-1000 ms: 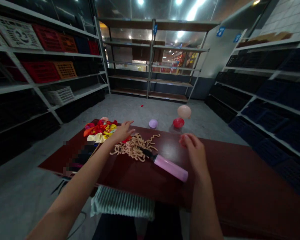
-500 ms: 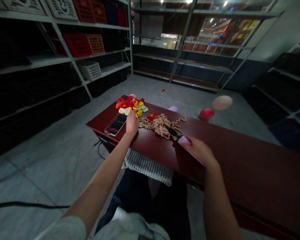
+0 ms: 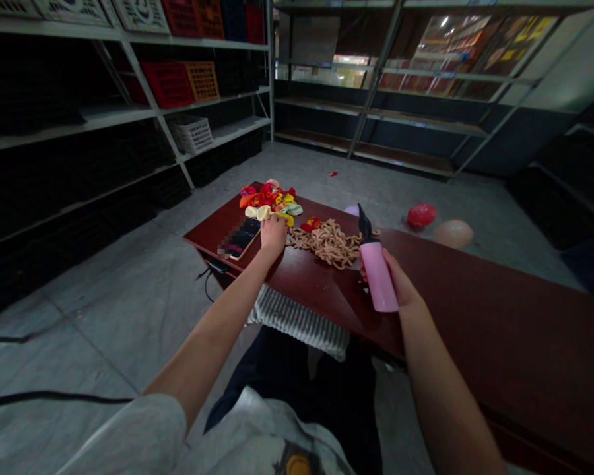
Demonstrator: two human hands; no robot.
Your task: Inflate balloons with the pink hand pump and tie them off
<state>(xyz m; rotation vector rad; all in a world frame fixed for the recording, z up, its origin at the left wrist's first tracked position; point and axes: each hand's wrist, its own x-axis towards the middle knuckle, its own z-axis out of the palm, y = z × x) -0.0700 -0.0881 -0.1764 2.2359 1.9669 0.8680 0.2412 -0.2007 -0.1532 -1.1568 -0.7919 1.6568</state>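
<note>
My left hand (image 3: 274,235) is low over the table, its fingers curled onto a yellow balloon (image 3: 288,219) at the near edge of a pile of limp balloons (image 3: 267,196). The fingertips are partly hidden. A phone (image 3: 245,237) lies just left of this hand. My right hand (image 3: 396,278) is wrapped round a pink balloon pump (image 3: 379,277), held nearly upright with its black nozzle on top. Between the hands lies a tangled heap of tan, cord-like strands (image 3: 334,244). A red balloon (image 3: 311,224) with yellow print rests at its back edge.
The dark red table (image 3: 475,297) stretches off to the right. Inflated red (image 3: 422,216) and peach (image 3: 453,233) balloons are on the floor behind it. Metal shelves (image 3: 218,135) with crates stand left and back. A grey ribbed cloth (image 3: 301,323) hangs at the front edge.
The pump has swung from lying tilted, nozzle over the tan strands, to nearly upright. My left hand has come down onto the yellow balloon. The view has shifted slightly.
</note>
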